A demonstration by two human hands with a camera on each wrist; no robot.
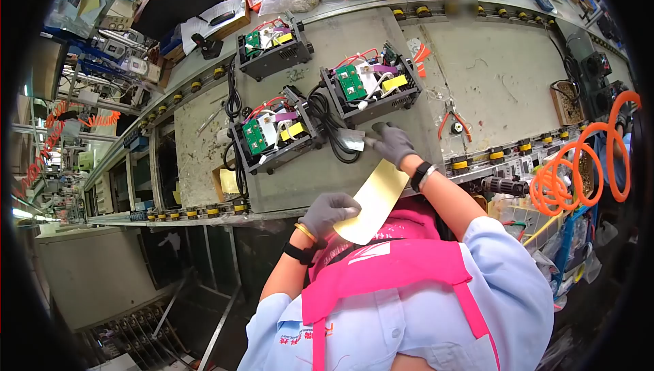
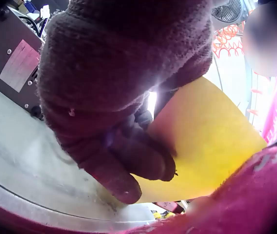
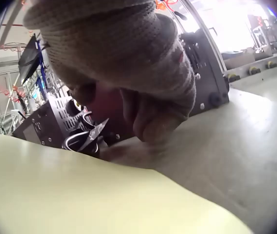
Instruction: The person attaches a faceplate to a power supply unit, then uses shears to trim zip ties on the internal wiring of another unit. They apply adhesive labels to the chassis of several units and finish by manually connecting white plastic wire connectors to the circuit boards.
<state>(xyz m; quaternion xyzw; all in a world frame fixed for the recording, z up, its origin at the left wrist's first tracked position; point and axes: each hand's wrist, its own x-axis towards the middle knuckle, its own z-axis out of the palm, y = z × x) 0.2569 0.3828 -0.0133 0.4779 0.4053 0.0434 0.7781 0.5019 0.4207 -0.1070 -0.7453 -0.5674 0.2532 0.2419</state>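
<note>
A long yellow paper sheet [image 1: 372, 201] slants across the front of the apron. Its lower left edge is pinched by my gloved left hand [image 1: 330, 214], the fingers lying against the yellow face [image 2: 211, 141] in the left wrist view. Over the table's near edge reaches my gloved right hand [image 1: 394, 143], with a gap between thumb and fingers and nothing held there. Just left of it is a pale tag [image 1: 351, 139] on a coiled black cable [image 1: 330, 122]. Behind that hand stands an open black metal unit [image 1: 371, 82] with a green circuit board and wires.
Two similar open units, one at the left [image 1: 276, 133] and one at the back [image 1: 274, 47], stand on the grey board [image 1: 300, 190]. Pliers with red handles [image 1: 452, 122] lie right of the board. A coiled orange air hose [image 1: 555, 177] hangs at the right.
</note>
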